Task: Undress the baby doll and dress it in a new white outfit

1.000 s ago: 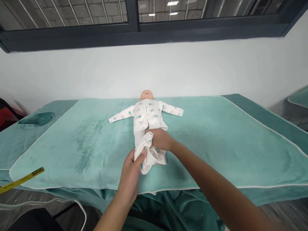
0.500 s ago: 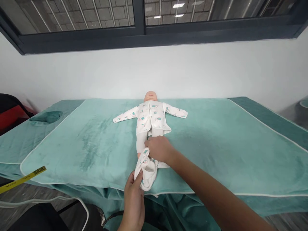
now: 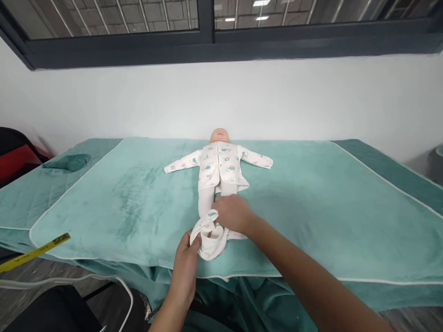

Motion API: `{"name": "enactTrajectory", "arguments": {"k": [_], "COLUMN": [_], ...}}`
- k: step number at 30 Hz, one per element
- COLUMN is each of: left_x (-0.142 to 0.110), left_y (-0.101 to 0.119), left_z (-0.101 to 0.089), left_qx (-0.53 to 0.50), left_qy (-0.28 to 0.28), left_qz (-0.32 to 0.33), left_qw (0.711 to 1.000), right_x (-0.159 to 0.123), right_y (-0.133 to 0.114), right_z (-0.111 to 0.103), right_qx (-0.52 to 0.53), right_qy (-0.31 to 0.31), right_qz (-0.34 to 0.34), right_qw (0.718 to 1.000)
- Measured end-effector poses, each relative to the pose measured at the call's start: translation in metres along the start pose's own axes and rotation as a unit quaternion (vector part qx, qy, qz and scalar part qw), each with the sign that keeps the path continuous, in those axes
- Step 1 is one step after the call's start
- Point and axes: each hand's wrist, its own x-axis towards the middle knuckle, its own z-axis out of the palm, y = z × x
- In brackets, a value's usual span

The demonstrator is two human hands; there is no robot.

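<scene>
Holding a bunched white printed garment (image 3: pixel 212 246) at the lower legs of a doll (image 3: pixel 219 135), near the front edge of a teal-covered bed (image 3: pixel 311 198). Pinching the garment's near left side between the thumb and fingers of the left hand (image 3: pixel 187 256), just beside a rounded opening in the cloth. Also meeting the garment's upper edge with the right hand (image 3: pixel 233 213), fingers curled in against the doll's legs; with the fingertips hidden, impossible to tell what they grip. Above the hands, showing the doll laid on its back, head toward a white wall (image 3: pixel 155 101), with arms spread in a white printed jacket (image 3: pixel 228 163) and with white legs below the hem. Farther out, taking in a yellow strip (image 3: pixel 34 252) at the bed's front left, a pale cable (image 3: pixel 79 279) below, a red-and-black object (image 3: pixel 19 159) at far left, and a dark window frame (image 3: pixel 121 50) overhead.
</scene>
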Motion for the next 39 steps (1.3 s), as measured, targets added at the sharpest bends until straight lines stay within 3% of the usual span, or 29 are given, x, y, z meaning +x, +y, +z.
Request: {"name": "enactTrajectory", "arguments": {"k": [4, 8, 18, 22, 28, 34, 39], "left_x": [0.01, 0.018, 0.043, 0.054, 0.074, 0.1, 0.126], "left_y": [0.004, 0.008, 0.014, 0.013, 0.023, 0.043, 0.058], "left_z": [0.002, 0.003, 0.001, 0.003, 0.002, -0.001, 0.006], "left_qx": [-0.102, -0.136, -0.004, 0.011, 0.063, 0.175, 0.289], "left_qy": [-0.033, -0.057, -0.045, -0.032, -0.038, -0.053, -0.06], "left_qz": [-0.028, -0.023, 0.09, 0.132, 0.185, 0.246, 0.3], "left_qw": [0.994, 0.989, 0.995, 0.991, 0.98, 0.952, 0.907], "right_x": [-0.001, -0.004, -0.011, -0.011, -0.002, 0.001, 0.002], "right_y": [0.004, 0.012, 0.025, 0.018, 0.004, -0.001, 0.002], "right_z": [-0.001, -0.001, -0.003, -0.007, -0.002, 0.007, 0.005], "right_qx": [0.043, 0.137, 0.353, 0.329, 0.22, 0.206, 0.247], "right_qy": [0.008, 0.021, 0.005, 0.023, 0.054, 0.089, 0.111], "right_qz": [0.008, 0.018, -0.043, -0.023, 0.109, 0.168, 0.199], "right_qw": [0.999, 0.99, 0.935, 0.944, 0.968, 0.96, 0.942]}}
